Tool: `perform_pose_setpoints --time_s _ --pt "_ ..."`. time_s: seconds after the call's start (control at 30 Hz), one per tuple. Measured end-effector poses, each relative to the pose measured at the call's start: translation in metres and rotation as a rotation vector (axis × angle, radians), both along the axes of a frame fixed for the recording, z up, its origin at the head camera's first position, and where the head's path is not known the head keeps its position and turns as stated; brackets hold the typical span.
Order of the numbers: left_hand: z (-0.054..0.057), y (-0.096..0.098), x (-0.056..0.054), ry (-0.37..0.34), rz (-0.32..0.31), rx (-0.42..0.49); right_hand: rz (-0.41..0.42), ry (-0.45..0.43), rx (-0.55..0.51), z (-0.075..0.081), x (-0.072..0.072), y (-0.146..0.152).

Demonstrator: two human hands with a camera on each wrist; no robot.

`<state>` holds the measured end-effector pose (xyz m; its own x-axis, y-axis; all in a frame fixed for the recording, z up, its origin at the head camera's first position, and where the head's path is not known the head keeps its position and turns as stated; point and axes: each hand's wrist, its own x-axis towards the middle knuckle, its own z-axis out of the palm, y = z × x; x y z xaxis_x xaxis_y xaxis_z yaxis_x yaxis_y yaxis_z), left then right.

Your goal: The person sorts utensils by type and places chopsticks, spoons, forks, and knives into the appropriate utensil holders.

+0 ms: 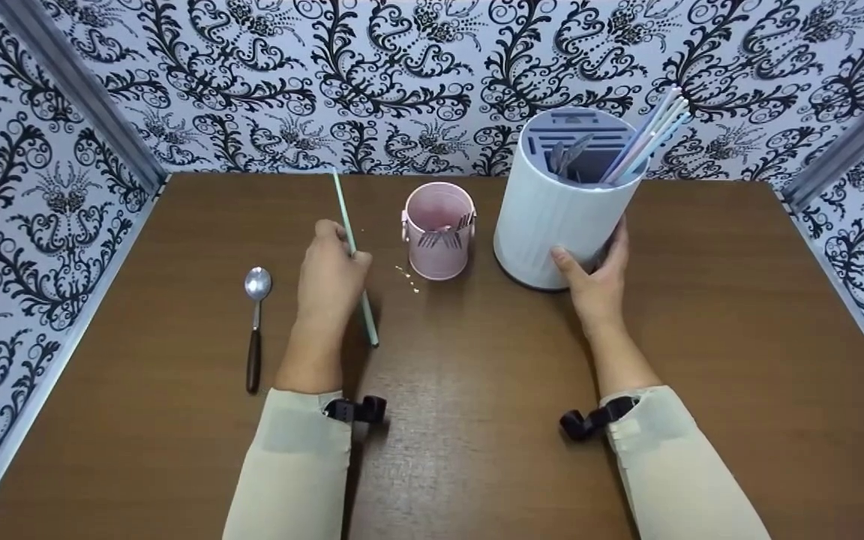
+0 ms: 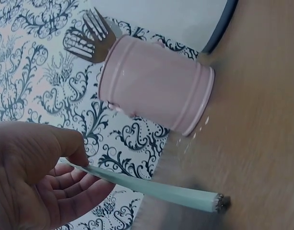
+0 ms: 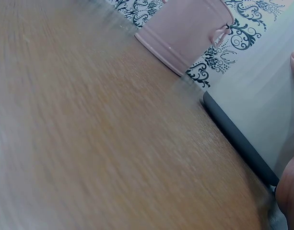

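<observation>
My left hand (image 1: 333, 274) pinches a pale green chopstick (image 1: 369, 319) between thumb and fingers; it slants, its thicker end low near the table. The left wrist view shows that end (image 2: 204, 199) with a dark, speckled tip. To its right stands a small pink bucket (image 1: 438, 259) with forks (image 1: 439, 238) in it. My right hand (image 1: 603, 281) grips the lower right side of a white utensil holder (image 1: 541, 225), thumb across the front. The holder tilts slightly. Several coloured chopsticks (image 1: 653, 139) and some metal cutlery (image 1: 571, 154) stick out of its slotted grey top.
A spoon (image 1: 256, 326) with a dark handle lies left of my left hand on the brown table (image 1: 462, 450). Small shiny flecks (image 1: 407, 279) lie beside the bucket. Patterned wall panels (image 1: 402, 90) enclose the back and sides.
</observation>
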<state>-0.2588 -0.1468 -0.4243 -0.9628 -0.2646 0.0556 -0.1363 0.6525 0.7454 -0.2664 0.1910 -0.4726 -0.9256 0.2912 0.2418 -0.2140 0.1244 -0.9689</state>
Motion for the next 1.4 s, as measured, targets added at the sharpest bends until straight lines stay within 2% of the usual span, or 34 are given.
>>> perform_pose_setpoints --time_s 0.4,0.53,0.67,1.0,1.2,1.4 --pt "0.009 0.018 0.006 0.147 -0.036 0.049 -0.011 -0.062 0.028 0.001 0.002 0.002" --pt "0.012 0.024 0.008 0.185 -0.053 0.031 -0.006 -0.03 0.013 0.0 0.001 0.001" --pt "0.015 0.03 0.01 0.2 -0.059 0.015 -0.004 0.003 0.0 0.0 0.0 0.001" --pt "0.026 0.041 0.018 0.205 -0.079 0.06 -0.014 -0.024 0.019 0.001 0.002 0.0" --pt "0.036 0.047 0.026 0.248 -0.099 0.098 -0.019 -0.029 0.035 0.002 0.003 0.0" --pt "0.044 0.058 0.036 0.314 -0.149 0.153 -0.016 -0.041 0.017 0.0 0.002 0.001"
